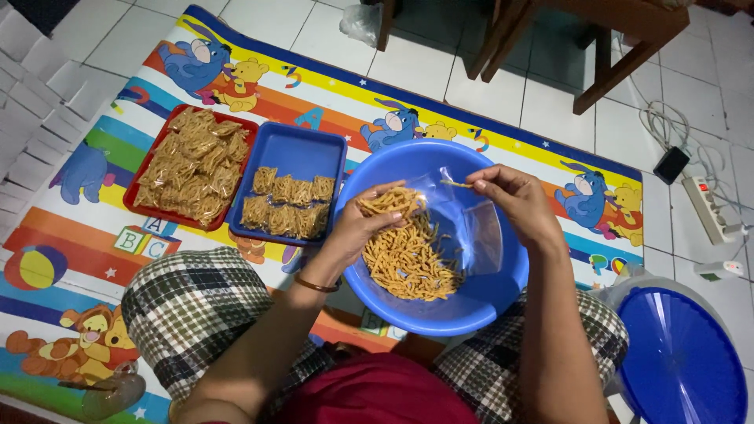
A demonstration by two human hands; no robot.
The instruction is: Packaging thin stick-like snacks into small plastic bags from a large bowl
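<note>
Head view: thin golden-orange snack sticks (408, 263) heaped in blue basin (471, 310).

thin golden fried snack sticks (408, 263) lie heaped in a round blue plastic basin (479, 310), centre near; a clear plastic bag (471, 228) is held open above them.

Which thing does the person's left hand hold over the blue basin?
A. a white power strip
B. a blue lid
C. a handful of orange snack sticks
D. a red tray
C: the left hand grips a bunch of orange snack sticks above the blue basin, while the right hand holds open a clear plastic bag.
</note>
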